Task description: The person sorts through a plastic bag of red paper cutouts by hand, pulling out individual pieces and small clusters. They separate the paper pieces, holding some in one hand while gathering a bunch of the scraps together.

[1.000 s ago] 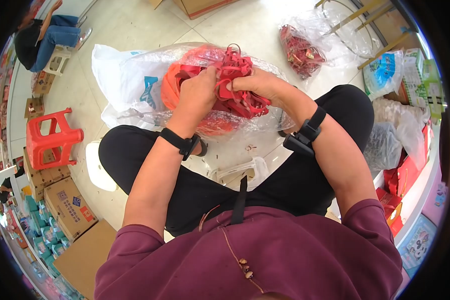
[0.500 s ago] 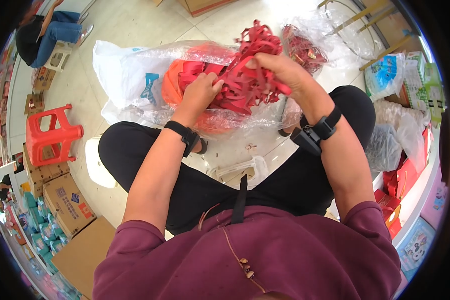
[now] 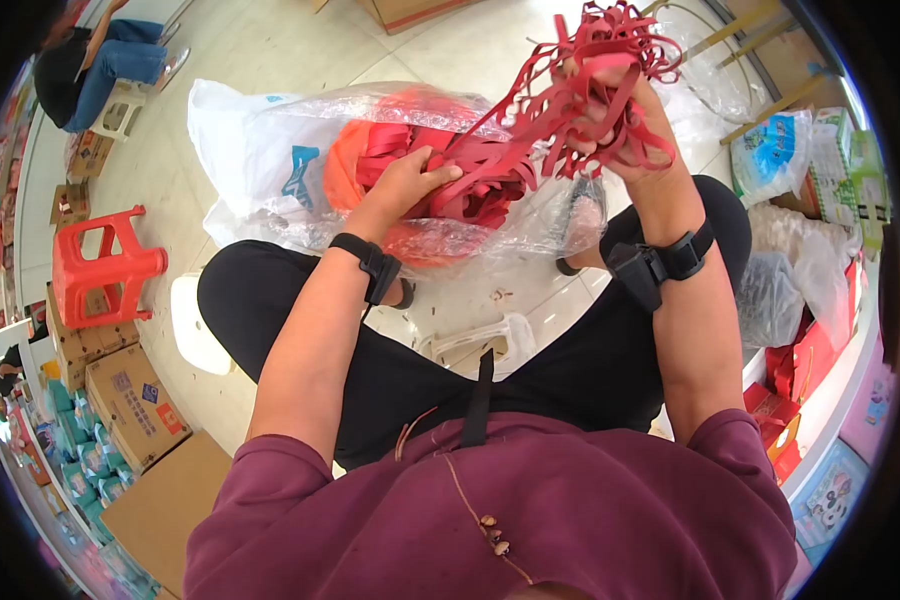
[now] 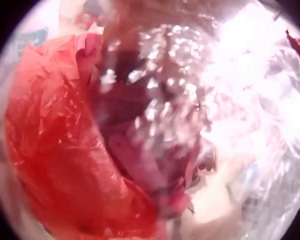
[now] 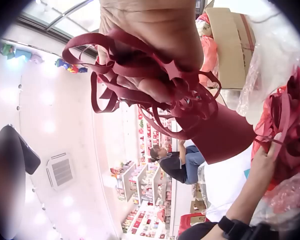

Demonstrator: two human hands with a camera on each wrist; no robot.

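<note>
Crinkly clear bag (image 3: 520, 238) spreads round left hand (image 3: 408, 188), pale floor (image 3: 470, 55) beyond it. Right hand (image 3: 645, 125) up past bag's edge, fingers curled round red straps (image 3: 560, 105), super loopy tangle, flat strips trailing toward left hand. Can't tell if left's pinching any.

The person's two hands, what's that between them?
Red strips: they stretch from near the left hand to the right hand, as the head view shows.

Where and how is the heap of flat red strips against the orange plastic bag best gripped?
Probably from above, pinching the heap at its right end in the head view: loose strips lie exposed there, while the orange bag wraps the opposite end.
</note>
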